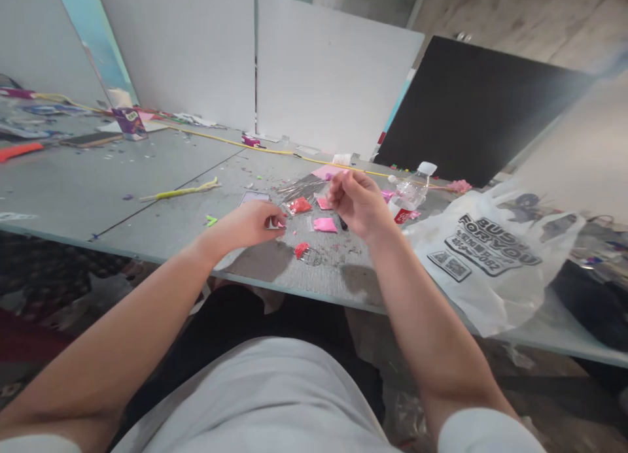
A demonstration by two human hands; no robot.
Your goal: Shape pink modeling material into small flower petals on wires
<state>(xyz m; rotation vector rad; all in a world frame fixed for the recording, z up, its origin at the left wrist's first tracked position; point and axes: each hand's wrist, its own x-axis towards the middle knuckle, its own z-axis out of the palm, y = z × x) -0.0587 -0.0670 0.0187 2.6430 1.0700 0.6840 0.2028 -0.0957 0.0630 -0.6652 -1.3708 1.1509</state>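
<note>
My left hand point(252, 223) rests on the grey table point(161, 172) with its fingers pinched on a small clear packet at its fingertips. My right hand point(357, 201) hovers just above the table, fingers curled in a pinch on something too small to make out. Between and around the hands lie small packets of beads: a red one point(299, 206), a pink one point(324, 225), and a red clump point(301, 249) near the table's front edge. A bundle of thin metal wires point(301, 189) lies just behind them.
A white printed plastic bag point(485, 263) covers the table's right end. A tipped clear bottle point(409, 193) lies behind my right hand. A yellow-green stick point(179, 192), a purple box point(128, 123) and scattered scraps lie to the left. White boards and a black panel point(471, 106) stand behind.
</note>
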